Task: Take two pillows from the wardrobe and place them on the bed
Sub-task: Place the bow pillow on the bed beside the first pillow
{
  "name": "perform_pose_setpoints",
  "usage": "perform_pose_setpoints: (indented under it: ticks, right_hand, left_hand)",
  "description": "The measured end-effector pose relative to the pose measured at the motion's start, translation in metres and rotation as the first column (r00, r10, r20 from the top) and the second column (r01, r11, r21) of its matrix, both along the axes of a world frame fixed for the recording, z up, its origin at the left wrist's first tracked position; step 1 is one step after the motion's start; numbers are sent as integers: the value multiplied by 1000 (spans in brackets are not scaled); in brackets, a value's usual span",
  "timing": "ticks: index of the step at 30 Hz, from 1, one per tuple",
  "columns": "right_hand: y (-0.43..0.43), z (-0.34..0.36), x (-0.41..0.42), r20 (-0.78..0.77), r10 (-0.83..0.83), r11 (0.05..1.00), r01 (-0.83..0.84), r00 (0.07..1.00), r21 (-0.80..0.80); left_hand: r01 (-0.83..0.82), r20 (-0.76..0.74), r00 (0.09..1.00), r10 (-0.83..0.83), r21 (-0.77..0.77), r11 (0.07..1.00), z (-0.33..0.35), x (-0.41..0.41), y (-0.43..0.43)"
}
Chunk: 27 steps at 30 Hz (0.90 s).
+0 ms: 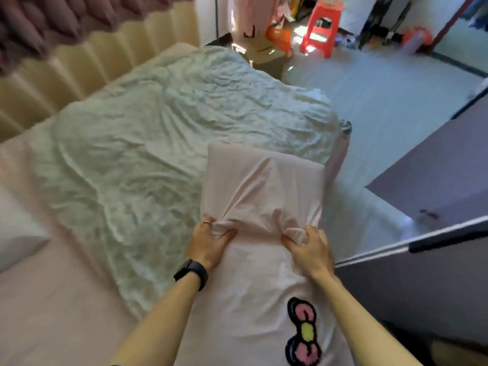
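Both hands point(211, 241) point(309, 249) grip pillow point(264, 188) above bed point(132, 154) edge.

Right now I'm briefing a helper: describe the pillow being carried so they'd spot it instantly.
Find the bed with its crumpled white blanket. Above its right edge, both hands grip a pale pink pillow. Unlike the white pillow lying far left, it's held up.

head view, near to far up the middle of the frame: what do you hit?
Bow patch → right hand and left hand gripping the pink pillow → rumpled white blanket → red stool.
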State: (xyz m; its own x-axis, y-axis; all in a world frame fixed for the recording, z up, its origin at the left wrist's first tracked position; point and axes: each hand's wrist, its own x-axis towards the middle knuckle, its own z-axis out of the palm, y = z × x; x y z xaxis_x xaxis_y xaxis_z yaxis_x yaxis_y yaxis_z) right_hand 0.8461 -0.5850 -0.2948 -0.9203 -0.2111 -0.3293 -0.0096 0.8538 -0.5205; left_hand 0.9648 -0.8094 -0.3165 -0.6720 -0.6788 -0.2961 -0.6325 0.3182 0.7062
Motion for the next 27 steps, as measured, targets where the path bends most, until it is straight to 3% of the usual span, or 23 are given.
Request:
perform_pose_setpoints:
  ticks: [5, 12, 18, 27]
  right_hand:
    - [-97, -10, 10, -18, 319, 944, -319, 948, -88]
    - [-194, -18, 63, -3, 685, 722, -679, 729, -133]
    - [-255, -16, 118, 12, 832, 548, -818, 555, -174]
    - [-350, -36, 235, -6, 881, 462, -863, 473, -203]
  left_hand:
    - [-368, 87, 926, 367, -4, 930, -11, 80, -45]
    - [-734, 77, 676, 733, -17, 679, -12, 187, -55]
    - [-860, 54, 507, 860, -44, 509, -5, 255, -67]
    - [-928, 27, 358, 933, -102, 359, -17, 374, -133]
